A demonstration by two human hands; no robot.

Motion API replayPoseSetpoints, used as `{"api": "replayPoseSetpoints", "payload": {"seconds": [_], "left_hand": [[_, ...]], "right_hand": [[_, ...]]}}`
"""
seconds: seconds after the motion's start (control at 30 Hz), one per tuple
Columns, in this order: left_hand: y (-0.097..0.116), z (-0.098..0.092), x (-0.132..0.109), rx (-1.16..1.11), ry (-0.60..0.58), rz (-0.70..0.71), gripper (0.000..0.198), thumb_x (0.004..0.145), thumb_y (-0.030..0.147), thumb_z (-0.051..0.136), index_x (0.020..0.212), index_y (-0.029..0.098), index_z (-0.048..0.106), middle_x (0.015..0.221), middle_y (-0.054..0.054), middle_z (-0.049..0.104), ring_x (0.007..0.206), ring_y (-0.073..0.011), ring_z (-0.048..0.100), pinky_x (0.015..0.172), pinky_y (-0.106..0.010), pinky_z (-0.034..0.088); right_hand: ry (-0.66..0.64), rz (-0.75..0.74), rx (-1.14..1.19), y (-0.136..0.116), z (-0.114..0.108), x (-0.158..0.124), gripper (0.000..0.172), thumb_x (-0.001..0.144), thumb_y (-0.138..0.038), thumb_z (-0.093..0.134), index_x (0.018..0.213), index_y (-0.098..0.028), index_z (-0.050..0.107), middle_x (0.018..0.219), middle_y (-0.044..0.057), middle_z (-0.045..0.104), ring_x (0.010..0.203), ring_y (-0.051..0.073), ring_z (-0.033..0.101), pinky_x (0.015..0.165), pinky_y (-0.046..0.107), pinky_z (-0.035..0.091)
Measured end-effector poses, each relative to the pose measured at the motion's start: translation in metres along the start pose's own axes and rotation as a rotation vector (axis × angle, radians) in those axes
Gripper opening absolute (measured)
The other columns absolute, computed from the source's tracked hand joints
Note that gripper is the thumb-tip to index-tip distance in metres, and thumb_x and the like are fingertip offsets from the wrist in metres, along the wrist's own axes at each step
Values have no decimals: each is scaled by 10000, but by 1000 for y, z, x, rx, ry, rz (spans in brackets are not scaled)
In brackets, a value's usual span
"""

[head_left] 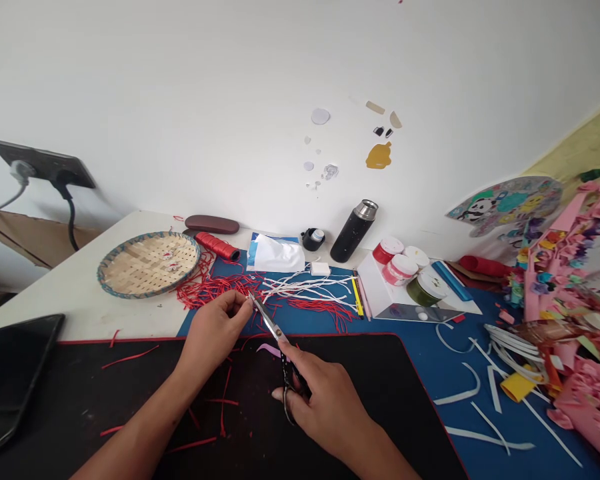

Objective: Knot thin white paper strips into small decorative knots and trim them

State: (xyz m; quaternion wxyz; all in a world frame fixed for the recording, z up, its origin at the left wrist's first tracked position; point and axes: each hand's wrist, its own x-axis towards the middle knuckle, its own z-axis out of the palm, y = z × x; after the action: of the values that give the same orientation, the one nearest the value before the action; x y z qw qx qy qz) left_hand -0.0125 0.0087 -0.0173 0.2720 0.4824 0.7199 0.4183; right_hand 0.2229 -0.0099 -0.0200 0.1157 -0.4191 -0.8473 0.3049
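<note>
In my right hand (325,393) is a pair of scissors (275,330), with my fingers through the black handles and the blades pointing up and left. The blade tips reach the fingertips of my left hand (220,327), which are pinched together. What they pinch is too small to make out; something pale shows at the tips. Behind the hands lies a tangle of red cords (215,288), with white cords (305,288) to its right. Cut red pieces (130,357) are scattered on the black mat (370,400). A purple strip (269,349) lies by the scissors.
A woven basket (145,263) stands at the left, near a red thread spool (217,246). A black flask (353,232) and lidded jars (400,268) stand toward the wall. A dark phone-like device (17,380) lies at left; white strips (490,437) and pink flowers crowd the right.
</note>
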Motion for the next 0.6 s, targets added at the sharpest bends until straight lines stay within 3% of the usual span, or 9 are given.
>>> {"api": "replayPoseSetpoints", "payload": {"seconds": [0.37,0.6], "left_hand": [[-4,0,2,24,-2,5,382,866,588,561,692,257,639,567,41,559,524,-187,474,554,-311,344],[-6,-1,2,4,-7,-10,392,869,600,568,694,256,635,572,40,554,537,-190,479,563,-315,346]], "right_hand": [[-18,-10,-7,0,0,0,705,928,-244,726,1601,-286,522,975,42,754,815,231,709,730,317,493],[-7,19,119,-1,1,0,700,917,-222,716,1587,-322,541,1120,47,782,905,239,738,819,335,544]]}}
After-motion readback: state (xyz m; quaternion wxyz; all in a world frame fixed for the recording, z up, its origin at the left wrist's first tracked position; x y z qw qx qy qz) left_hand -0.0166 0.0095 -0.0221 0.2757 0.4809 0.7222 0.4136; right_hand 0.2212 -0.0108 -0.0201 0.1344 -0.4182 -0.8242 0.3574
